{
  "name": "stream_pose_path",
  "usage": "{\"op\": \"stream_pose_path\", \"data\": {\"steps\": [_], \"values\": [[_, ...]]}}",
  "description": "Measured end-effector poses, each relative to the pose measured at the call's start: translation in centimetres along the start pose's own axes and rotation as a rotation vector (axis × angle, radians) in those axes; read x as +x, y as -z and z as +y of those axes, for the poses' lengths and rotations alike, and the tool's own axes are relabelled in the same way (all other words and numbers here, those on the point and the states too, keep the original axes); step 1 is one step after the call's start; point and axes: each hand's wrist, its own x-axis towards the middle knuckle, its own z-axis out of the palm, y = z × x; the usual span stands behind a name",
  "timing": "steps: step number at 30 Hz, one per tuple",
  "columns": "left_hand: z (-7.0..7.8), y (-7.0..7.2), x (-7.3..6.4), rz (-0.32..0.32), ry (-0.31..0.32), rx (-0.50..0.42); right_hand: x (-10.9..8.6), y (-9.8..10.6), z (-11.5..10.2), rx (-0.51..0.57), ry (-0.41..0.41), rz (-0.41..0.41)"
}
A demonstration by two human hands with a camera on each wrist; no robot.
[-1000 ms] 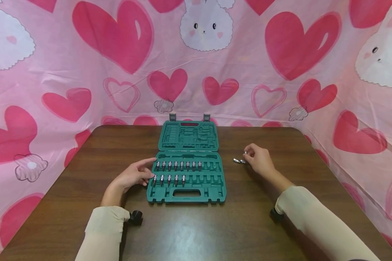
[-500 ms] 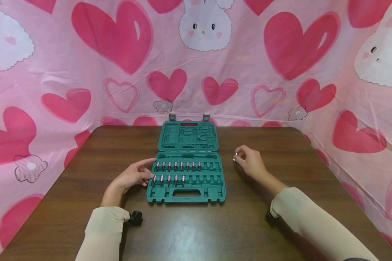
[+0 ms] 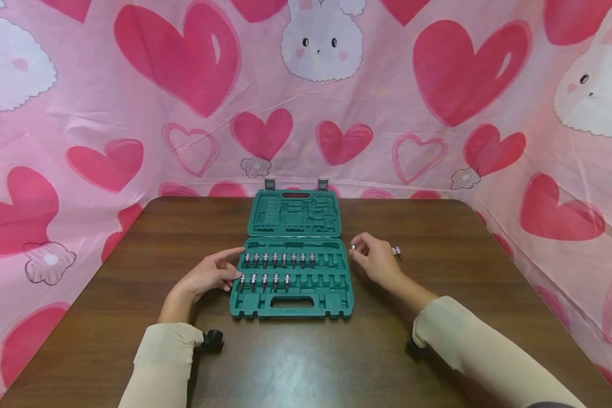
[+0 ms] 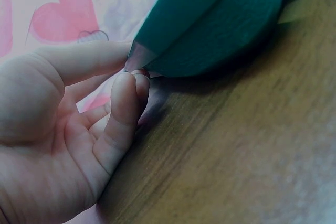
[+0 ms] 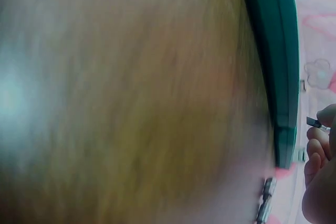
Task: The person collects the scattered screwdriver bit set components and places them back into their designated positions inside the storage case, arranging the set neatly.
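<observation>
A green plastic socket-bit case (image 3: 292,310) lies unfolded on the table, with two rows of silver socket bits (image 3: 274,260) in the left part of its base. My left hand (image 3: 209,274) touches the case's left side with index finger and thumb; in the left wrist view its fingertips meet the green edge (image 4: 210,35). Just right of the case, my right hand (image 3: 379,262) pinches a small socket bit (image 5: 313,123) between thumb and fingertips, its dark tip pointing out. More loose socket bits (image 3: 397,251) lie on the table behind that hand, partly hidden by it.
The case lid (image 3: 296,212) leans back with moulded slots and two latches at its top. Vacant slots (image 3: 321,280) line the right part of the base. A pink heart-printed cloth (image 3: 296,141) hangs behind and beside the brown table (image 3: 183,226).
My right hand has moved left from the loose socket bits toward the case's right edge, carrying one bit. Those loose bits now show to the right of the hand. My left hand has stayed put.
</observation>
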Motion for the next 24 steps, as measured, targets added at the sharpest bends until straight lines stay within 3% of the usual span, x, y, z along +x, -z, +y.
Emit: {"op": "stream_pose_path", "data": {"steps": [15,24], "values": [[-0.1,0.1,0.0,-0.006,0.0,-0.006,0.1,-2.2,-2.1,0.081,0.035,0.005],[0.0,0.2,0.1,-0.013,-0.004,-0.01,0.1,-3.5,-4.0,0.126,0.008,-0.055]]}}
